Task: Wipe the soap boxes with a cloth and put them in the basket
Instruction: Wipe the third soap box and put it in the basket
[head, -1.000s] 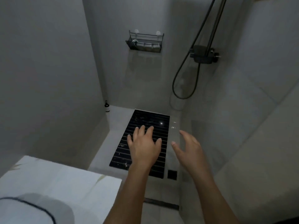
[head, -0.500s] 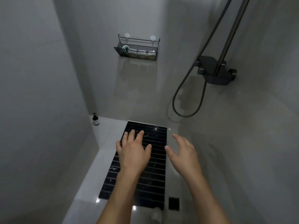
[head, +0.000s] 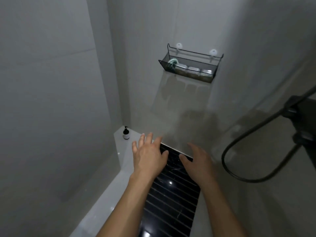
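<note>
Both hands are empty, fingers spread: the left hand (head: pixel 149 157) and the right hand (head: pixel 198 161) hover side by side. The basket (head: pixel 188 70) hangs on the wall well above them, its long axis horizontal, holding the soap boxes (head: pixel 193 69) and a cloth (head: pixel 171 63). The right hand looks nearer.

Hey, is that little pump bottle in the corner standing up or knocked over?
Upright. The pump bottle stands on the white ledge in the corner, pump head on top.

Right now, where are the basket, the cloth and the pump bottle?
basket (head: pixel 196 75): head view, front mesh wall.
cloth (head: pixel 171 63): head view, green-white bundle at the basket's left end.
pump bottle (head: pixel 126 133): head view, dark body above its label.
</note>
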A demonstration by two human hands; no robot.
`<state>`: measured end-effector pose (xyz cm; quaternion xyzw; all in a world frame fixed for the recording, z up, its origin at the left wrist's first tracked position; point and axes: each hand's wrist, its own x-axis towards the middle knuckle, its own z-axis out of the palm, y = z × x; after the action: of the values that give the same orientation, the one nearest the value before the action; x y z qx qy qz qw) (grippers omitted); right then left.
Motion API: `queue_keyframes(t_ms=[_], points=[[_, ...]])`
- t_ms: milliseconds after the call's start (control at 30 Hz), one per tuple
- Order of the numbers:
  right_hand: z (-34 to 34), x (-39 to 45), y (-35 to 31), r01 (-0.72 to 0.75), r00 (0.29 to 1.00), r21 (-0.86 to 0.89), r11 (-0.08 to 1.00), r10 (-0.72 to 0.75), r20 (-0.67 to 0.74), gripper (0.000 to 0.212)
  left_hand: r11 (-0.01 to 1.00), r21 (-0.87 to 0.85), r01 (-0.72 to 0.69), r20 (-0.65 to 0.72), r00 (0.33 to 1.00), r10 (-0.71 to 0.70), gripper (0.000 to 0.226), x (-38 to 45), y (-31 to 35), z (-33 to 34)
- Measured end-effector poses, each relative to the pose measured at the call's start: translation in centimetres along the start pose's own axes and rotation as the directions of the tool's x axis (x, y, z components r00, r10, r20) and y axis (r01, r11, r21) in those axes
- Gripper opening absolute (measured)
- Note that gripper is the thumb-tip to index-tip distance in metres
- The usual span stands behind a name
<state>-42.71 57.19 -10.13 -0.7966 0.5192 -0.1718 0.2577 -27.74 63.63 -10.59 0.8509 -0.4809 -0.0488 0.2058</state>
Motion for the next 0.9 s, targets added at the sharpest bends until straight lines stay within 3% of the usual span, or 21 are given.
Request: queue_keyframes(t_ms=[333,667,900], points=[[-3.2,14.7,1.4,0.038,0.998,0.023,0.999,-0.036,-0.057,0.055,0.999,-0.045,0.013,-0.016,1.000,-0.013,0.060,13.8,4.2,2.0],[-5.4,28.5,2.2,-0.034,0.974,0.045,0.998,0.043,-0.222,0.054,0.986,-0.108,-0.126,0.048,0.990,0.132,0.063,30.8,8.4,6.2],[-7.3,40.9,-1.7,-0.095,0.941,0.034,0.995,0.101,-0.322,0.053,0.953,-0.148,-0.264,0.030,0.962,0.271,0.062,45.1,9.8,4.9]])
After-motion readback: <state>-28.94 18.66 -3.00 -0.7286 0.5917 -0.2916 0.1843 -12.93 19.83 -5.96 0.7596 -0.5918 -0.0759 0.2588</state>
